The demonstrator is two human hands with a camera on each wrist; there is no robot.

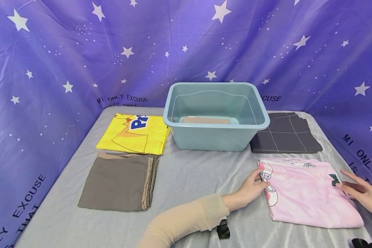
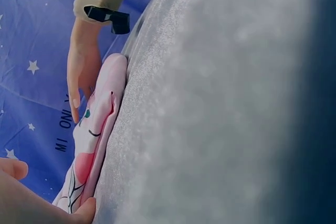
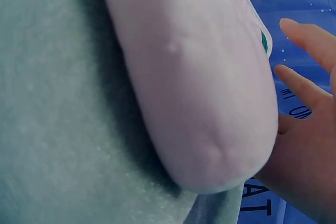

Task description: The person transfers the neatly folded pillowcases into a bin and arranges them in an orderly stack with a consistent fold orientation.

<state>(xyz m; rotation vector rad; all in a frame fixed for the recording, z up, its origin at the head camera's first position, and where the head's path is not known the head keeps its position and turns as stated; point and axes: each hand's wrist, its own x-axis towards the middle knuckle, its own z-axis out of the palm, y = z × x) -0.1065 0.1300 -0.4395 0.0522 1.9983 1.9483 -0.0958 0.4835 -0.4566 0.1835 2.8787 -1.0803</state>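
A pink folded cloth (image 1: 310,196) with printed cartoon figures lies at the right front of the bed-like surface. At its left edge my left hand (image 1: 251,187) touches the cloth, thumb and fingers spread apart. In the left wrist view, the thumb of the left hand (image 2: 31,198) meets the lower layer, while a finger stands away. My right hand (image 1: 362,194) is at the right edge, its fingers extended over and beside the fabric. The right wrist view shows the cloth's rounded fold (image 3: 205,93) beside the spread fingers of the right hand (image 3: 304,114).
A blue-grey plastic tub (image 1: 210,137) stands at the back middle, with a flat beige piece (image 1: 206,120) inside. A dark checked cloth (image 1: 285,134) lies folded right of it. At left are a yellow printed cloth (image 1: 136,137) and a brown-grey folded cloth (image 1: 116,184).
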